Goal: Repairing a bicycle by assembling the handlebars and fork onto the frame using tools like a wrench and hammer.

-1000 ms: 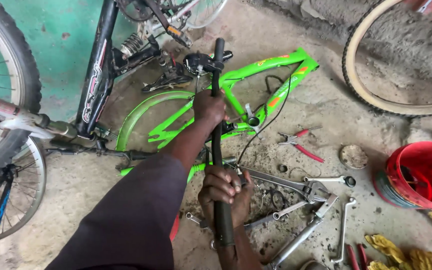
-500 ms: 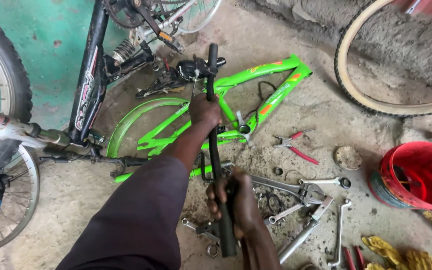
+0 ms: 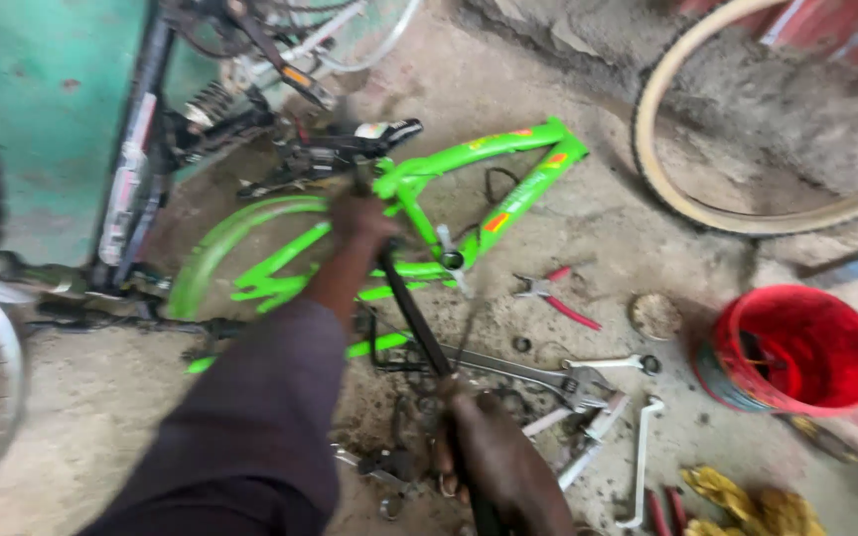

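- Black rod [image 3: 419, 318]: a long dark bar, tilted, running from the green bicycle frame [image 3: 508, 189] down toward the viewer. It crosses the frame's lower tubes just beside the bottom bracket.
- Left hand [image 3: 361, 216]: fingers closed around the rod's upper end, right at the frame, below the black saddle [image 3: 379, 134].
- Right hand [image 3: 499, 462]: fingers wrapped on the rod's lower end, near side of the frame. Motion blur hides the exact grip; it appears firm.
- Step in hand, as judged: the rod is being worked with both hands against the frame, which lies flat on the concrete floor [image 3: 81, 397]. A further stroke calls for steady two-handed control and a frame that does not slide.
- Tools on the floor, right of the frame: adjustable wrench [image 3: 538, 372], white spanner [image 3: 640, 462], red-handled pliers [image 3: 553, 296], yellow gloves [image 3: 747, 501].
- Containers: red bucket [image 3: 796, 347], well right of the frame, upright; a dark object shows at its inner wall, kind unclear. A small round tin [image 3: 655, 316] sits between the bucket and the pliers; contents cannot be told.
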